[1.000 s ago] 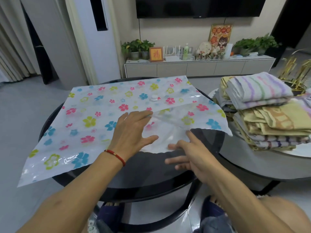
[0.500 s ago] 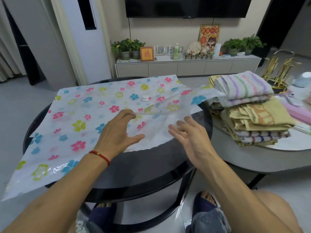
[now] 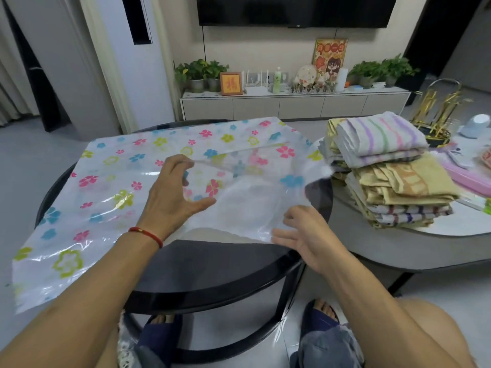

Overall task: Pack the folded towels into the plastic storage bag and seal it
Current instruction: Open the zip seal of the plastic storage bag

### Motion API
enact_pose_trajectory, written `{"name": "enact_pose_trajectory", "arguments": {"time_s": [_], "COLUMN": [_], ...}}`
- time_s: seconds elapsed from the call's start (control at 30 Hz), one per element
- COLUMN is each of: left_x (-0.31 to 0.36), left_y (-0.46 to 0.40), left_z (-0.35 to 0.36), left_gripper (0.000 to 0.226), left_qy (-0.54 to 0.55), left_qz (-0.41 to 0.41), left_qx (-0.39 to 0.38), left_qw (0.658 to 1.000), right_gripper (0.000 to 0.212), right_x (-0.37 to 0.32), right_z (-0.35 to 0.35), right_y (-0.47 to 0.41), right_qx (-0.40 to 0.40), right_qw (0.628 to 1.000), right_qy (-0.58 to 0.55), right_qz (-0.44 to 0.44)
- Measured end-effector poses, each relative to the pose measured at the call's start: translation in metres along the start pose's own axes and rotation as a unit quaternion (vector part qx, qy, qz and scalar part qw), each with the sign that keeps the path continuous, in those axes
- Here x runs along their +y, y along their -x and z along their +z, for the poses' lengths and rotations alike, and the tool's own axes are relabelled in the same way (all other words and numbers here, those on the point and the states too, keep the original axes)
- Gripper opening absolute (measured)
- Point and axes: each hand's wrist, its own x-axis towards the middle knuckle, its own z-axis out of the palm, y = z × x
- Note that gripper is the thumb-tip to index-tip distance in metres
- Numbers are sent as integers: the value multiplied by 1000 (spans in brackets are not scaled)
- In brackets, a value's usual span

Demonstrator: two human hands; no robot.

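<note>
Left hand (image 3: pixel 172 192) pinches upper layer of flowered storage bag (image 3: pixel 111 181); right hand (image 3: pixel 303 232) grips lower edge. Bag mouth parted over black surface (image 3: pixel 212 272). Folded towels (image 3: pixel 385 168) stacked right.

Black round table (image 3: pixel 212 277) — potted plants (image 3: pixel 199 73)

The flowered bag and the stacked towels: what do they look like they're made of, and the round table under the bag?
Storage bag: thin, glossy, see-through plastic film printed with flowers; it shows glare and the table shows through it.
Towels: soft matte woven cloth, probably terry cotton, with thick folded edges and stripes.
Round table: dark, smooth, shiny top, maybe glass or lacquer; the frame cannot settle which.
</note>
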Motion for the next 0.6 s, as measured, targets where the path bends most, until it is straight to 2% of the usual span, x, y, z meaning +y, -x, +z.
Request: {"name": "enact_pose_trajectory", "arguments": {"time_s": [0.03, 0.1, 0.17, 0.27, 0.33, 0.4, 0.47, 0.53, 0.6], "left_x": [1, 1, 1, -2, -6, -11, -12, -10, -6], "left_y": [2, 5, 7, 8, 6, 2, 3, 9, 14], "left_z": [2, 5, 5, 1, -3, -5, -3, 2, 4], "left_gripper": [82, 84, 85, 84, 81, 79, 81, 84, 81], "left_qy": [-6, -13, -21, -31, -28, -26, -28, -26, -17], "left_qz": [9, 22, 29, 47, 45, 30, 31, 46, 69], "left_qx": [-17, -43, -65, -87, -69, -51, -62, -86, -106], "left_qw": [1000, 999, 997, 995, 996, 998, 997, 995, 992], "right_gripper": [44, 59, 68, 71, 72, 62, 56, 55, 50], "right_x": [1, 0, -8, -14, -8, -7, -4, 0, 8], "right_z": [2, 4, 1, -8, -13, -19, -23, -20, -7], "right_y": [2, 2, -2, -9, -11, -15, -20, -19, -6], "right_qx": [8, 37, 56, 78, 90, 99, 98, 95, 54], "right_qw": [995, 955, 937, 969, 987, 993, 994, 988, 929], "right_qy": [92, 243, 245, 120, 39, -50, -52, 102, 302], "right_qz": [-45, -168, -242, -202, -124, -39, -8, -64, -208]}}
